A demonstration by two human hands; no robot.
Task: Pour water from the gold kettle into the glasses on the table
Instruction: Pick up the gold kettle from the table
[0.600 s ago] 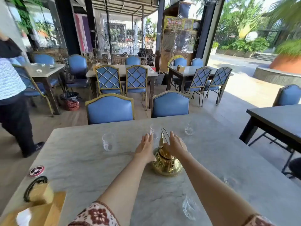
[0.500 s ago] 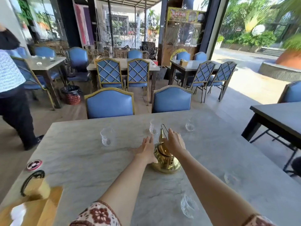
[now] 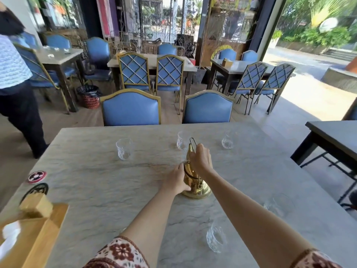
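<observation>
The gold kettle stands upright near the middle of the grey marble table. My right hand is closed around its upright wire handle at the top. My left hand presses against the kettle's left side, fingers curled on its body. Several clear glasses stand around it: one far left, one just behind the kettle, one far right, one near me and a faint one at the right.
A wooden tissue box sits at the near left corner, with a round red coaster beyond it. Two blue chairs face the table's far edge. A person stands at the left. A dark table is to the right.
My right hand has closed on the kettle's handle and my left hand has come against its side. The view tilted down slightly; the kettle still stands on the table.
</observation>
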